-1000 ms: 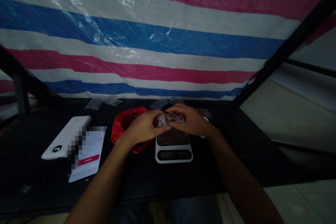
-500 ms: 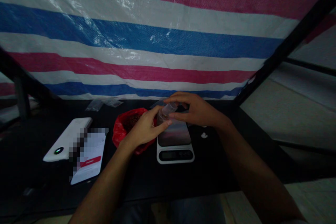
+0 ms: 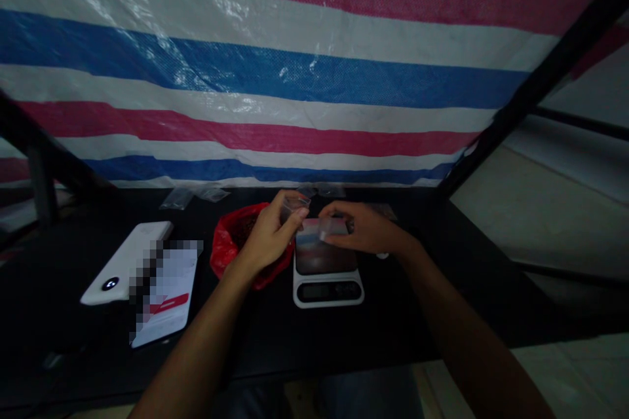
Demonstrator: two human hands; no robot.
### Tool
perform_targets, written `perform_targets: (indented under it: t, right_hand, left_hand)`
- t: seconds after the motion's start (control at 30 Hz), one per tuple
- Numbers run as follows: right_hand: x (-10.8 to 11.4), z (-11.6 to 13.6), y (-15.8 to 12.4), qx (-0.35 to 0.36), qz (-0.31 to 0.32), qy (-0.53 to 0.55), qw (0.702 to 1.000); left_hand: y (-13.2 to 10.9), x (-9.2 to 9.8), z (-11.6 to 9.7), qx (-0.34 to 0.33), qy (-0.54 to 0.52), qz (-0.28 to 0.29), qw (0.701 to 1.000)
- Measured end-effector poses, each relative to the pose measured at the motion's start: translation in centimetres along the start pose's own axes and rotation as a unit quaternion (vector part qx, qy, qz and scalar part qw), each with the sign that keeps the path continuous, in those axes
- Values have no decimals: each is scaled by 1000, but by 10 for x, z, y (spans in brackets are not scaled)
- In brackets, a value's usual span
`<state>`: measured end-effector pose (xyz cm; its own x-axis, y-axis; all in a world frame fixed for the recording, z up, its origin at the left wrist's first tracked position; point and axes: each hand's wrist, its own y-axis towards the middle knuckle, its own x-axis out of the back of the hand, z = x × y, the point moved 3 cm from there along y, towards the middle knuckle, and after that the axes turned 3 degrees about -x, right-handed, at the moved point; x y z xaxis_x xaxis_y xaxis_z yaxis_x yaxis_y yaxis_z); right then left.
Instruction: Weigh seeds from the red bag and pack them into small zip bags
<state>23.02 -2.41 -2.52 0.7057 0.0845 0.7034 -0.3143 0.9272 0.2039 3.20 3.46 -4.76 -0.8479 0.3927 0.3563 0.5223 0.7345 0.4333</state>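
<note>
Near frame ctr., L hand [image 3: 271,226] finger-pinched a clear bag [image 3: 293,208], R hand [image 3: 361,227] gripped a clear cup [image 3: 326,228] btwn thumb & fingers above the scale [image 3: 324,262] — loose pinch risked spilling any contents.

The left hand [image 3: 272,229] hides part of the red bag [image 3: 223,249] and of the clear plastic [image 3: 295,204] it holds. The right hand [image 3: 358,226] partly covers a blurred clear piece [image 3: 325,228], perhaps a cup. The display [image 3: 316,291] on the scale [image 3: 324,257] is too dim to read, the bag's contents [image 3: 240,231] too fine to tell apart.
</note>
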Motion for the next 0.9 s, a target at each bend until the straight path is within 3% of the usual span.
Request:
perform_targets:
  t: [0.17,0.33,0.47,0.57,0.73,0.9]
  right_hand:
    - [-12,-23,-5,-26,-5,-15,1000]
    - [11,-51,-13,-71,-125,-56,988]
    - [14,-67,-18,-96,-79,-170,978]
    - [12,-72,-20,-124,-54,-231,964]
    - [14,-77,-21,-152,-62,-283,945]
    - [13,-74,-21,-153,-87,-299,938]
  left_hand:
    - [8,3,-1,-13,38,-56,998]
    - [39,2,-7,-34,53,-69,996]
    - [75,-14,0,-60,77,-1,995]
    - [94,-34,17,-36,112,93,989]
    - [105,-64,39,-48,237,237,941]
    - [112,-80,40,-27,292,259,920]
